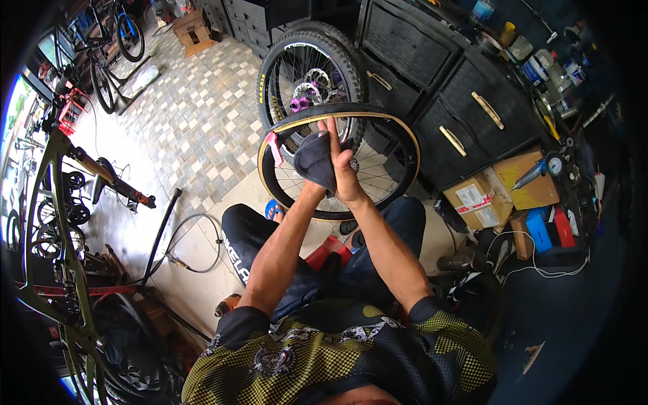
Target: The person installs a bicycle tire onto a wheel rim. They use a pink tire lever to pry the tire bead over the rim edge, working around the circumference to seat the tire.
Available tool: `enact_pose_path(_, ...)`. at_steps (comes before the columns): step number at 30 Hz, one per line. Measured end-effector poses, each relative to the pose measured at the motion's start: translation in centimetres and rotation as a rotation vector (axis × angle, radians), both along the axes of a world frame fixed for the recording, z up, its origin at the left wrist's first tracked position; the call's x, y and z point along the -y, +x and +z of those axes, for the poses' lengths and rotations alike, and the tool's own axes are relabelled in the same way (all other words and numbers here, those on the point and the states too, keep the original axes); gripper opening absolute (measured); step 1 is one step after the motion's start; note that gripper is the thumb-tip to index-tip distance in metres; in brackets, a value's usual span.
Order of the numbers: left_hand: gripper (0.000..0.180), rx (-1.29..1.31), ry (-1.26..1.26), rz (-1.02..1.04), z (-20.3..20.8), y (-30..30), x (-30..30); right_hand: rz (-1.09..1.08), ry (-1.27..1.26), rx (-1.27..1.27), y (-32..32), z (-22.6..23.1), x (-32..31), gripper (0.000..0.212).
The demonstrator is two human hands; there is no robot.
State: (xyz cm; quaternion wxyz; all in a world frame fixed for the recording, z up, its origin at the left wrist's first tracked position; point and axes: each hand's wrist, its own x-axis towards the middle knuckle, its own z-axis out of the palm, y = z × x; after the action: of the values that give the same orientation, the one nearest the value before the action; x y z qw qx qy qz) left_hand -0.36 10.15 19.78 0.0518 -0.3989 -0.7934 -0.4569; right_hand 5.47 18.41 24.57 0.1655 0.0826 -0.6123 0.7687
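Observation:
My left hand point(316, 187) is mostly covered by a folded black cloth point(312, 160), with a fingertip showing at its top edge; it holds the cloth against my right hand. My right hand point(345, 179) lies along the cloth's right side, fingers stretched forward and thumb raised. Just beyond both hands, a bicycle wheel point(409, 177) with a black rim leans in front of my knees. A tan-edged black tyre point(351, 111) lies along its far side, and a pink-and-white strip point(275, 150) hangs at its left. How far the tyre is seated cannot be made out.
Knobby-tyred wheels point(270, 74) lean on black cabinets point(405, 40) ahead. A green bicycle frame point(50, 169) stands left, near a floor pump hose point(202, 270). Cardboard boxes point(476, 202) and tools crowd the right. An orange-and-black power tool point(227, 305) lies beside my left leg.

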Motion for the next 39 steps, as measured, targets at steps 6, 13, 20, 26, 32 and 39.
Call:
enact_pose_path(6,0.045,1.06,0.757,-0.113,4.8,-1.0,-0.2,0.46,-0.621,0.023,1.7,4.7,0.5,0.144)
enact_pose_path(13,0.046,1.277,0.836,-0.227,-0.6,-7.3,5.6,0.486,-0.972,0.123,2.7,2.8,-1.5,0.144)
enact_pose_path(20,0.052,0.596,0.172,0.223,-1.2,-4.4,0.2,0.249,-0.493,0.333,0.4,-1.9,1.3,0.122)
enact_pose_path(26,0.044,0.945,0.221,0.253,-3.4,-10.0,4.1,0.556,-0.451,0.293,1.5,0.9,2.0,0.138)
enact_pose_path(32,0.029,1.292,0.733,-0.201,-2.6,-7.2,3.2,-0.11,0.564,0.102,3.9,2.1,-2.8,0.126)
enact_pose_path(39,0.05,1.704,1.072,-0.791,-2.1,0.4,-0.2,-0.572,1.088,-0.054,0.3,-2.2,-4.8,0.034)
